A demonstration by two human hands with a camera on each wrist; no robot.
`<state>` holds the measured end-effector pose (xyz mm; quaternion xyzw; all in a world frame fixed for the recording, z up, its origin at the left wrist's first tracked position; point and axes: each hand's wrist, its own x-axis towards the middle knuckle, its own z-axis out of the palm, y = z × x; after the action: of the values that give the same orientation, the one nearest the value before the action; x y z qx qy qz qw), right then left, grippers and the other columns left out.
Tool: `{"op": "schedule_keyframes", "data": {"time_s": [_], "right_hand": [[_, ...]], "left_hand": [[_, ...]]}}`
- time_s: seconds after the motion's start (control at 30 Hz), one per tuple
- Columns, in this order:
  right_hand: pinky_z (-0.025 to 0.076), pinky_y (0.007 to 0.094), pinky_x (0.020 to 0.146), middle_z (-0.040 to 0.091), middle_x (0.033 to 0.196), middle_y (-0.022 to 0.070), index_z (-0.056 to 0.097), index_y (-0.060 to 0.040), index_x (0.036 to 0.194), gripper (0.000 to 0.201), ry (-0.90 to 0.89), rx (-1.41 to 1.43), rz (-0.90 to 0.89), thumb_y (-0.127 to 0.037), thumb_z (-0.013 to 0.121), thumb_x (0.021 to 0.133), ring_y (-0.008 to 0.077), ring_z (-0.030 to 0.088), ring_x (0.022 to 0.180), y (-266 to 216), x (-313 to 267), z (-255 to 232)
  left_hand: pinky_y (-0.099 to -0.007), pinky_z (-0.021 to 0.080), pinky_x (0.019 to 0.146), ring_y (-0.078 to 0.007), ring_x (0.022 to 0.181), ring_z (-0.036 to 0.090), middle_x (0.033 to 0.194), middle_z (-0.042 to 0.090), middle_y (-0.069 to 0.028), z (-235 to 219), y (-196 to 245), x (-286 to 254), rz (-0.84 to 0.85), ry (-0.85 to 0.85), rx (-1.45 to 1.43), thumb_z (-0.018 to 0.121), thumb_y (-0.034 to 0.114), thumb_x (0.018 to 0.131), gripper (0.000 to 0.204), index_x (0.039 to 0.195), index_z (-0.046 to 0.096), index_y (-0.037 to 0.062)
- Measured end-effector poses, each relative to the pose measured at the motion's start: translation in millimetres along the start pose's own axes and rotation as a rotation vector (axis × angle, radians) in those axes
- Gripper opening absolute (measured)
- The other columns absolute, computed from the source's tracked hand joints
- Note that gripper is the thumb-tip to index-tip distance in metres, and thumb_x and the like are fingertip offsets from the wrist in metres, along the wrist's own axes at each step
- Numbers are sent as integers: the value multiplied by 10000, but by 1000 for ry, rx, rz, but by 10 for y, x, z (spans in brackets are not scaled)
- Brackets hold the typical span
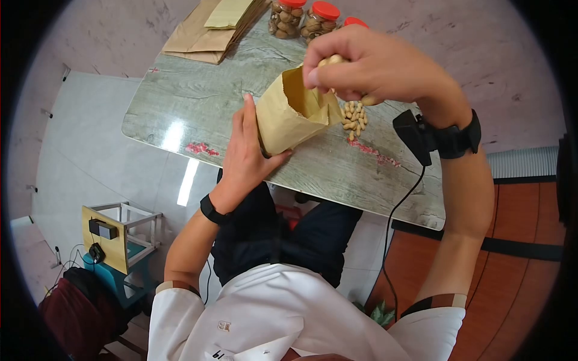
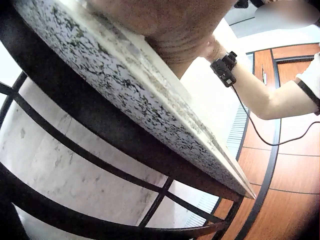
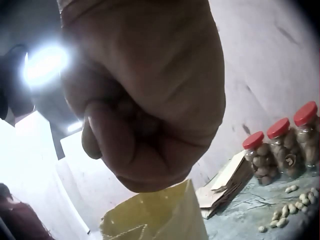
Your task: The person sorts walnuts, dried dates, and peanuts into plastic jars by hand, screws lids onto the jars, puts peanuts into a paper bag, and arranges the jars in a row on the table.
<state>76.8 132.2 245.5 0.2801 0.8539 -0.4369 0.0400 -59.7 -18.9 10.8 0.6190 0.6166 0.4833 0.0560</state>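
A yellow paper bag [image 1: 280, 123] stands with its mouth open near the table's front edge. My left hand [image 1: 245, 147] holds its near left side, thumb along the bottom and fingers up the side. Above the bag's mouth, my right hand [image 1: 376, 66] is curled round several peanuts [image 1: 332, 60]. In the right wrist view the right hand [image 3: 145, 100] hangs over the paper bag [image 3: 160, 215], the peanuts mostly hidden in the fist. Loose peanuts [image 1: 354, 120] lie on the table right of the bag. The left wrist view shows part of the left hand [image 2: 150, 20], its fingers out of sight.
Jars with red lids [image 1: 285, 19] hold brown nuts at the table's back. Flat paper bags [image 1: 201, 33] are stacked at the back left. A cable [image 1: 391, 228] hangs from the right wrist past the table [image 1: 180, 96] edge. A stool [image 1: 135, 240] stands at lower left.
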Motion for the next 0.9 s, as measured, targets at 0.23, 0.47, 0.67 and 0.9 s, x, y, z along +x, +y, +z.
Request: {"op": "schedule_keyframes", "data": {"time_s": [0.23,0.47,0.67,0.9], "right_hand": [[533,335,570,682,713,128,695,26,911,207,-58,-519,130,-145,595,849,185,685,625,-107,272,190],[582,427,636,738,804,231,768,8,976,329,-31,-800,220,-123,610,719,356,738,725,-243,347,299],[609,406,661,750,817,218,773,8,969,316,-23,-895,177,-131,640,718,327,755,723,-254,423,313],[601,329,581,748,777,166,722,34,930,198,7,-741,220,-135,685,835,201,756,641,-260,407,223]], "left_hand": [[-487,523,979,-467,1231,537,1387,455,-279,13,-28,-13,12,-10,-26,981,160,615,1393,1640,55,-22],[-479,531,974,-476,1213,553,1385,456,-290,-14,-7,-2,19,-53,-61,962,134,623,1359,1643,75,-9],[-491,539,959,-486,1214,555,1399,453,-280,-12,-26,0,18,-63,-65,977,164,612,1388,1650,68,15],[-484,527,981,-477,1228,543,1391,458,-282,-19,-24,4,0,-84,-69,975,157,620,1366,1642,85,-9]]}}
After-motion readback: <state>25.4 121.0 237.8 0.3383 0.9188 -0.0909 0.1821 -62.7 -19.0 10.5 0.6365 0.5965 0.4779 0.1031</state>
